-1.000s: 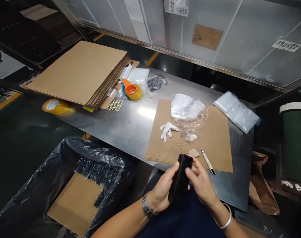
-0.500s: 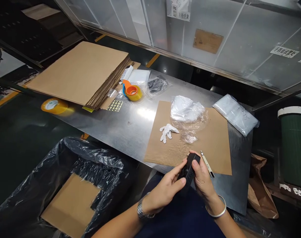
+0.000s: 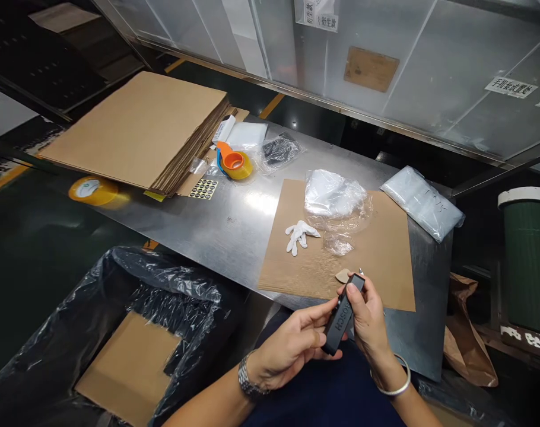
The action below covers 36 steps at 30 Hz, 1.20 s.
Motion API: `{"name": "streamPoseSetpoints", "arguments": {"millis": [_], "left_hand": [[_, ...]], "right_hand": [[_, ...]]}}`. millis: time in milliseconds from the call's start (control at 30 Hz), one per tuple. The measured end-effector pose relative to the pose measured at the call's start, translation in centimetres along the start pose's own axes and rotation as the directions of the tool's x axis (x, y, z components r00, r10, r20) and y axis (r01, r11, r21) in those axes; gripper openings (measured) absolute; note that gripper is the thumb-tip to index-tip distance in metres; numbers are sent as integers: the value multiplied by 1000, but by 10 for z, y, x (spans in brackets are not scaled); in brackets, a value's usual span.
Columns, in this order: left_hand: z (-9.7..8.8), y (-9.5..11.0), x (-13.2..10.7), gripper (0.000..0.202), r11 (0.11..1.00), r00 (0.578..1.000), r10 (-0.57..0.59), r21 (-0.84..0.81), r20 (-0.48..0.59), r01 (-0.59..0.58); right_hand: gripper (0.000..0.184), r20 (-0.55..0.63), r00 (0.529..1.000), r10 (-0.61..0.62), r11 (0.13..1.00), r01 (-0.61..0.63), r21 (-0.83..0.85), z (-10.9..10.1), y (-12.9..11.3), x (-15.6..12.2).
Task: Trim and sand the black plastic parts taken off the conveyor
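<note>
A small black block-shaped part (image 3: 342, 320) marked BOSCH is held between my two hands, tilted with its lettered side facing up. My left hand (image 3: 294, 339) grips its lower end, fingers against its left side. Around the upper end close the fingers and thumb of my right hand (image 3: 368, 314). A tan pointed tip (image 3: 342, 275) shows just beyond the part; I cannot tell what it belongs to. Behind my right hand pokes the metal tip of a tool (image 3: 361, 271), mostly covered. A white glove (image 3: 301, 236) and crumpled clear plastic (image 3: 338, 243) lie on the cardboard sheet (image 3: 386, 261).
On the steel table (image 3: 199, 231) are a cardboard stack (image 3: 140, 130), a tape dispenser (image 3: 235, 163), a sticker sheet (image 3: 203, 189), plastic bags (image 3: 332, 193) and a flat bag pack (image 3: 421, 201). A lined bin (image 3: 181, 279) stands at left, a green bin (image 3: 528, 267) at right.
The black part has been turned so its BOSCH side now faces up. My right hand has shifted over the slim tool, covering most of it. The tan tip has come into sight.
</note>
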<state>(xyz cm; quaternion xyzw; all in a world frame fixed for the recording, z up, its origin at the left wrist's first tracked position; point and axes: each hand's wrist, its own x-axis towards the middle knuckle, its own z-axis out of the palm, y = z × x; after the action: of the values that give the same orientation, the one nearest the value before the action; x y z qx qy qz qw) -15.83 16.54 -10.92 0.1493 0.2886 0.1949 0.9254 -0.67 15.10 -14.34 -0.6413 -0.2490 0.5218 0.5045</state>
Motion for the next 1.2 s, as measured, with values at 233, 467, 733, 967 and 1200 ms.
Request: {"name": "streamPoseSetpoints", "arguments": {"millis": [233, 467, 733, 967, 1200], "left_hand": [[1, -2, 1, 51, 1000, 999, 9, 20, -35, -9], [0, -5, 1, 47, 1000, 997, -7, 9, -73, 8], [3, -7, 2, 40, 1000, 989, -10, 28, -145, 14], [4, -10, 0, 43, 984, 962, 94, 174, -256, -50], [4, -8, -7, 45, 937, 972, 190, 321, -138, -138]], "right_hand": [[38, -3, 999, -52, 996, 51, -67, -2, 4, -1], [37, -11, 997, -77, 989, 75, -129, -2, 2, -4], [37, -11, 996, -93, 979, 89, -183, -1, 1, -8], [37, 70, 995, 68, 980, -79, 181, 2, 4, -5], [39, 166, 971, 172, 903, -223, 367, 8, 2, -4]]}}
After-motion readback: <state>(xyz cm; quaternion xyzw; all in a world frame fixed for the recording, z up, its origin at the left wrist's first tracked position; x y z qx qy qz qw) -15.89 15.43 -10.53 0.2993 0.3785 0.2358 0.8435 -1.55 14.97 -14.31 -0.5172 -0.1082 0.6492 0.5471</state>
